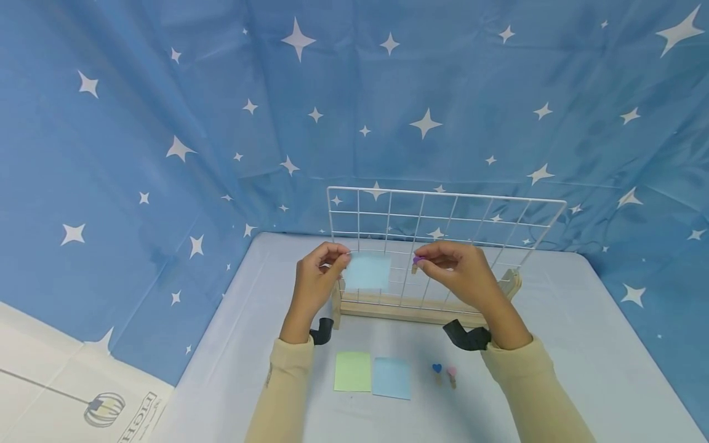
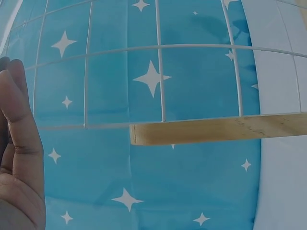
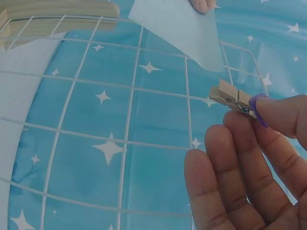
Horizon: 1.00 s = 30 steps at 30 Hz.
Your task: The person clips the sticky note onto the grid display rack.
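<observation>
My left hand (image 1: 317, 278) pinches the left edge of a light blue sticky note (image 1: 368, 272), which lies against the front of a white wire grid (image 1: 443, 216). In my right hand (image 1: 462, 271) a small wooden clothespin (image 3: 232, 97) with a purple heart (image 1: 418, 261) is pinched between thumb and finger. The clothespin's wooden end points toward the note, a short way to its right. In the left wrist view, the fingers (image 2: 21, 139) show at the left edge and the note is out of sight.
The grid stands in a wooden base (image 1: 404, 311). On the white table (image 1: 221, 381) lie a green sticky note (image 1: 352, 371), a blue one (image 1: 391, 378), and two clothespins with a blue heart (image 1: 437, 368) and a pink heart (image 1: 452, 371). A starry blue curtain (image 1: 332, 80) hangs behind.
</observation>
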### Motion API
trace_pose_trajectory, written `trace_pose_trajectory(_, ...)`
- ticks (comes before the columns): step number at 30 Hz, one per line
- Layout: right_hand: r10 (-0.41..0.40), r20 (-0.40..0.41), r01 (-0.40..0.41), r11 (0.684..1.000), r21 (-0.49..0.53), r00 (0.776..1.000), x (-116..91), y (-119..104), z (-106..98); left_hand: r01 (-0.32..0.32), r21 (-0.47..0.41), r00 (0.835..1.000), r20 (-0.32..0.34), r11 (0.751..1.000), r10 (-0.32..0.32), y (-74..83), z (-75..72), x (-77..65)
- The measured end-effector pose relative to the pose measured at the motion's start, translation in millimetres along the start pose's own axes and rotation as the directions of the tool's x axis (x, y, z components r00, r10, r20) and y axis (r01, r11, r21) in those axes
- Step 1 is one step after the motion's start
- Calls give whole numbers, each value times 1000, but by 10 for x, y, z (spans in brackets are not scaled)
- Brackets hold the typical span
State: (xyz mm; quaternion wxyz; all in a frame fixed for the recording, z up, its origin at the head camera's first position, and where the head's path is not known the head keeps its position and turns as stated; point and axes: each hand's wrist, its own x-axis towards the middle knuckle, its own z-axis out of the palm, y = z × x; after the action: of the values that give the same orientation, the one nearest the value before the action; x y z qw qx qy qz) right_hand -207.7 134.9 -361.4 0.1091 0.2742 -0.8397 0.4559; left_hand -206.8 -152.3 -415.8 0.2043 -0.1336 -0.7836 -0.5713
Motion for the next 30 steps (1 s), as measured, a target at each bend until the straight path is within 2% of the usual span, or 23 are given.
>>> trace_pose_trajectory(13, -20, 8, 21, 998, -56, 1000, 104, -46, -28, -31, 2, 1000, 0, 1000, 31, 52, 14, 103)
trace_pose_trajectory(18, -9, 7, 9, 999, -50, 1000, 158, -74, -41, -56, -4, 998, 4, 998, 56, 75, 28, 136)
trace_pose_trajectory(30, -8, 3, 8, 999, -41, 1000, 281, -108, -68, -63, 0, 998, -19, 998, 63, 90, 26, 218)
